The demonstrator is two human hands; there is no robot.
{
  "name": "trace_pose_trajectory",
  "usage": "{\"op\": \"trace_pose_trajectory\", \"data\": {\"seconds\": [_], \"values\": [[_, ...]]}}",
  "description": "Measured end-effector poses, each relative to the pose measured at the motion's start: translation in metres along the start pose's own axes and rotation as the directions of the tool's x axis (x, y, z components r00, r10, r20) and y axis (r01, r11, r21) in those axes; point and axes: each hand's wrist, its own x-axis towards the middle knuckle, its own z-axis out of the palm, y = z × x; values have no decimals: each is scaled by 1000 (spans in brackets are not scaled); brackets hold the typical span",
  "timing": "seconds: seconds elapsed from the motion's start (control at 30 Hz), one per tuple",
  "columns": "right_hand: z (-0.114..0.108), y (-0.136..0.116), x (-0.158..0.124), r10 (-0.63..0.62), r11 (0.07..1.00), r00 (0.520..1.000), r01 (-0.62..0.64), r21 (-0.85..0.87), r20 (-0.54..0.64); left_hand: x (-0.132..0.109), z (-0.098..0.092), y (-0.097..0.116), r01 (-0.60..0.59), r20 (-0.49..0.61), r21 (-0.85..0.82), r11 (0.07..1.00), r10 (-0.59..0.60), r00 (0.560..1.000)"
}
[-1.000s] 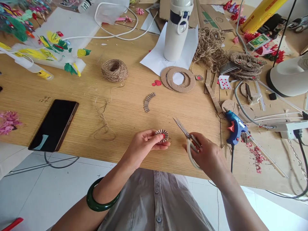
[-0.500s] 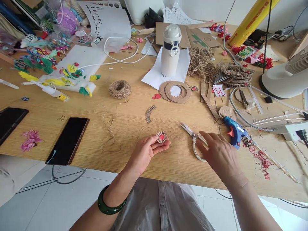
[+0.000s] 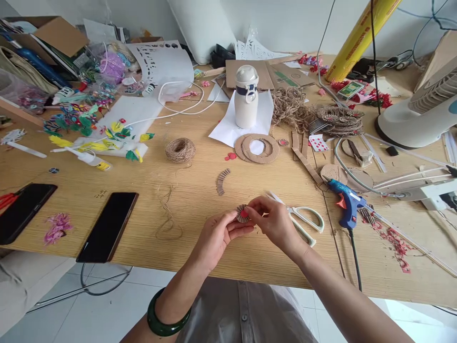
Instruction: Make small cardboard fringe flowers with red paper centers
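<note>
Just below the middle of the frame, I have a small pleated rosette (image 3: 243,216) with a red centre held between the thumb and fingers of my left hand (image 3: 217,238), above the desk (image 3: 203,259). My right hand (image 3: 276,224) meets the rosette's right edge, its thumb and forefinger drawn close; whether they pinch it I cannot tell. The scissors (image 3: 293,210) lie right of centre, partly hidden behind that hand. Farther right is my blue glue gun (image 3: 352,205), with its cable running toward the bottom edge. A curved corrugated strip (image 3: 222,182) lies near the centre, and above it are red discs (image 3: 232,156) beside overlapping cardboard rings (image 3: 273,150). Left of centre sits a ball of twine (image 3: 180,150); a dark phone (image 3: 107,227) lies at the lower left.
</note>
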Motion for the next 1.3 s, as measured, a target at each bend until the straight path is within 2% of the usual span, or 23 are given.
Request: {"op": "trace_pose_trajectory", "data": {"seconds": [0.17,0.3,0.53,0.77,0.87,1.03,1.1,1.3], "values": [[1,4,13,129,955,991,-115,273,-31,11,-1,6,-111,-67,75,991,116,991],[1,7,25,150,908,989,-135,397,-6,29,3,9,-215,-85,116,970,226,970],[-1,11,43,107,884,994,-101,457,13,53,9,17,-264,-60,243,934,286,956],[0,26,54,109,855,994,-85,511,-16,76,6,13,-273,-78,238,932,298,951],[0,30,54,115,843,993,-77,532,-38,80,7,11,-278,-62,250,928,302,951],[1,33,51,124,839,991,-78,539,-50,86,6,2,-311,-47,412,856,361,931],[4,34,49,128,843,990,-79,531,-55,88,2,-2,-303,-12,446,842,344,939],[14,39,44,129,869,990,-85,488,-58,88,-8,-6,-284,-17,478,831,332,943]]}}
